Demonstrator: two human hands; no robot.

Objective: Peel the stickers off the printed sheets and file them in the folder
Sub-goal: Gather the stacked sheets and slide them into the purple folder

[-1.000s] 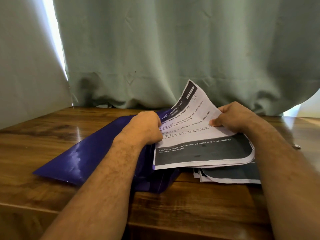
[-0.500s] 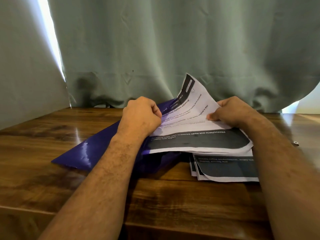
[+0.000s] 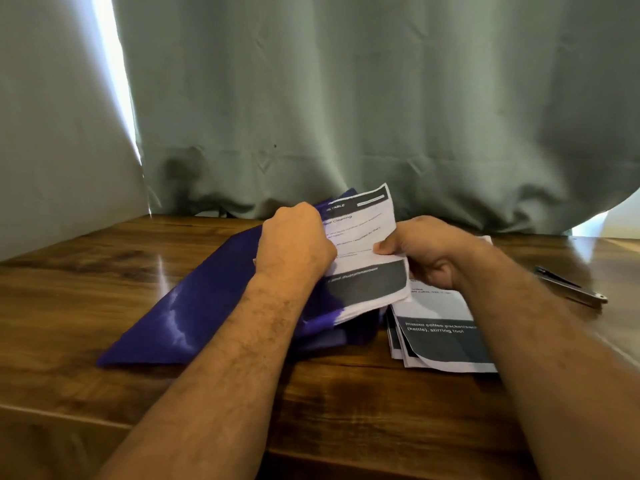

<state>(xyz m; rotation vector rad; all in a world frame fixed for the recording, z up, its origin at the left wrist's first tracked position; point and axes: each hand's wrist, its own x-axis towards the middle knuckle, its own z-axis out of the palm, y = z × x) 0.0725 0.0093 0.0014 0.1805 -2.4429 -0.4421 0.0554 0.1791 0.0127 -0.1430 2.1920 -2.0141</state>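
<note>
Seemingly filing — both hands, left (image 3: 294, 240) and right (image 3: 420, 252), pinch one sheet (image 3: 363, 258) over the folder (image 3: 207, 303). Next it needs sliding under the cover — no sticker visible.

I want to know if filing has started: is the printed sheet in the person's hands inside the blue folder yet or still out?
Going in: the sheet, held by both hands, has its left edge hidden under the blue folder cover; the rest is out.

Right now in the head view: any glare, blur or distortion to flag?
Head view: bright blown-out strip at the curtain gap; glare streaks on the purple folder and the wooden table. Small print on the held sheet is soft, unreadable. Wide-angle bends the table edges and frame corners. Both hands, left and right, look fairly sharp.
</note>
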